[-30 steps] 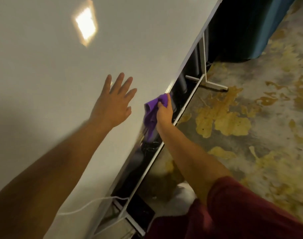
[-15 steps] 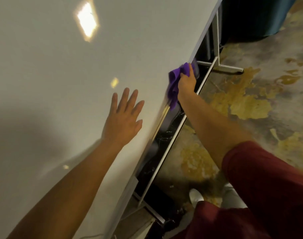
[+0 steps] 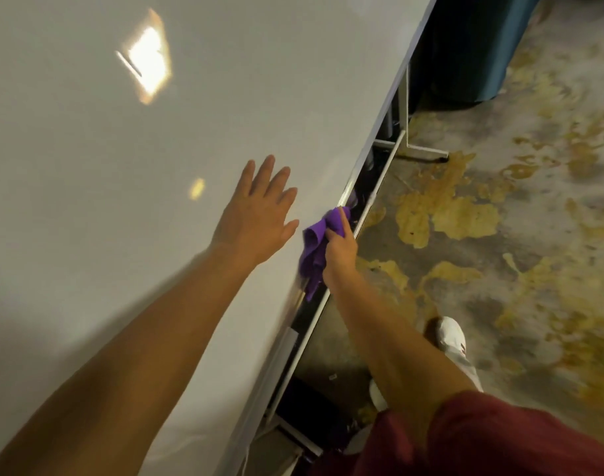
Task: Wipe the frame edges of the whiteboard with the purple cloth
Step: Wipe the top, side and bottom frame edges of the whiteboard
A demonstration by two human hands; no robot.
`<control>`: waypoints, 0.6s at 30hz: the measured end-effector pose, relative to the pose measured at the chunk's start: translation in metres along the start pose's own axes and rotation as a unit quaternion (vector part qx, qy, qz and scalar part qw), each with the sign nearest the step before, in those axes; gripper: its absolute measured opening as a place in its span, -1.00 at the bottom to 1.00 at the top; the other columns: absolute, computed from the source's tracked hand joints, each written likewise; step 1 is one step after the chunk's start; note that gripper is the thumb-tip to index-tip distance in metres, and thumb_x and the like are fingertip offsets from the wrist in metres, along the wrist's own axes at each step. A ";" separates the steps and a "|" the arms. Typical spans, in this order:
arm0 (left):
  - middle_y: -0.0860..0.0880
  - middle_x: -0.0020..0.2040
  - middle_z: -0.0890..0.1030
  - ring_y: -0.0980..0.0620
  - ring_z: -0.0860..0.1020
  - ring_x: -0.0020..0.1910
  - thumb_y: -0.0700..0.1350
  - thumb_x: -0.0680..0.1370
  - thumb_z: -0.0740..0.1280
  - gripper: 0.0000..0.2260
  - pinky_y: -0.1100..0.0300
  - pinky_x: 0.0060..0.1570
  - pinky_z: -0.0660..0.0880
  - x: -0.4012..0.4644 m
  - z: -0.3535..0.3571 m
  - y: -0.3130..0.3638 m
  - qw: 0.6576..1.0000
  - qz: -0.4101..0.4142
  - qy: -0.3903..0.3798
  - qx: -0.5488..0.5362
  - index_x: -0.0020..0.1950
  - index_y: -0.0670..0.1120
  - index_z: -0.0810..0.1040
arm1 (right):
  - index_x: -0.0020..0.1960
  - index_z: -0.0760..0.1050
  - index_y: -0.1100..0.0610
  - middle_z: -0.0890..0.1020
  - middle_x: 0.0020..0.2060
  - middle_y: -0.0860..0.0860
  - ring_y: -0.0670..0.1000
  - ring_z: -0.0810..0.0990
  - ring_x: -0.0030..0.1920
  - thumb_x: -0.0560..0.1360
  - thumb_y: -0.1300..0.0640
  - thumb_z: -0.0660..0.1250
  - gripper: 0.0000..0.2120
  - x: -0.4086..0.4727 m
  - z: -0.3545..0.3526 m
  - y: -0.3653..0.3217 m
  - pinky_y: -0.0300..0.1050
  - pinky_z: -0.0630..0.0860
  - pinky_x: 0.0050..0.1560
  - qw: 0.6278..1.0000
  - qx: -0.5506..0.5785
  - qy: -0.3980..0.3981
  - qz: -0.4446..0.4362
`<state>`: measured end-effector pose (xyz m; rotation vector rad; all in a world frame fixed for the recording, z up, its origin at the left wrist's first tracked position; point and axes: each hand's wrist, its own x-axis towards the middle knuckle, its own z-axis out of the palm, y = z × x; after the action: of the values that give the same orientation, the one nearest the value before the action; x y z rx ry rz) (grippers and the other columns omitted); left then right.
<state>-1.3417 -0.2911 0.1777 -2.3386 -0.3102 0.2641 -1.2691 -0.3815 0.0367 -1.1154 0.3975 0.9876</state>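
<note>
Back down the frame edge [image 3: 379, 132] slid the right hand [image 3: 340, 249], clenching purple cloth [image 3: 314, 250]; left hand [image 3: 256, 214] flat, released.

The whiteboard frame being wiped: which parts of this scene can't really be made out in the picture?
- Head view: the frame edge under the purple cloth is hidden by the cloth and the right hand.
- The whiteboard is cut off by the picture's top and left edges.
- Items in the dark gap behind the board: too dark and blurred.
- The left hand: its palm faces away.

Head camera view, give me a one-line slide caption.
Right hand presses a purple cloth along the whiteboard frame edge while the left hand lies flat on the board.
</note>
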 end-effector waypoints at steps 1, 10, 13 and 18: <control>-0.17 0.72 0.09 -0.31 -0.02 0.71 0.33 0.68 -0.07 -0.34 -0.30 0.66 -0.07 -0.010 0.001 -0.002 1.000 -0.001 0.000 0.008 0.68 0.00 0.22 | 0.41 0.42 -0.26 0.58 0.15 0.03 0.04 0.61 0.04 0.63 0.15 0.23 -0.56 -0.008 -0.001 0.011 -0.16 0.50 -0.17 1.000 0.007 0.005 0.008; -0.18 0.73 0.07 -0.32 -0.04 0.70 0.33 0.68 -0.07 -0.35 -0.33 0.64 -0.03 -0.029 -0.012 -0.003 1.000 -0.006 -0.007 0.027 0.68 0.02 0.22 | 0.39 0.42 -0.27 0.57 0.11 -0.03 0.02 0.60 0.02 0.63 0.14 0.26 -0.57 -0.030 -0.011 0.025 -0.16 0.51 -0.18 1.000 -0.015 0.016 0.019; -0.20 0.70 0.13 -0.33 -0.03 0.70 0.27 0.68 0.03 -0.39 -0.45 0.58 -0.02 -0.053 -0.007 -0.016 0.995 -0.086 0.049 -0.003 0.64 -0.03 0.29 | 0.45 0.39 -0.18 0.59 0.18 0.03 0.05 0.61 0.07 0.63 0.13 0.25 -0.57 -0.013 -0.004 -0.005 -0.04 0.58 -0.02 0.999 -0.031 0.003 -0.017; -0.22 0.73 -0.04 -0.34 -0.11 0.70 0.28 0.71 -0.09 -0.34 -0.41 0.62 -0.12 -0.121 0.017 -0.037 0.992 -0.106 0.072 -0.014 0.70 -0.09 0.13 | 0.52 0.29 -0.15 0.55 0.26 0.07 0.11 0.57 0.19 0.64 0.20 0.21 -0.49 0.030 0.014 -0.060 0.14 0.52 0.26 0.995 -0.078 0.023 -0.058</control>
<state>-1.4668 -0.2910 0.2036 -2.3155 -0.4884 -0.0123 -1.2067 -0.3614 0.0552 -1.2898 0.2930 0.9027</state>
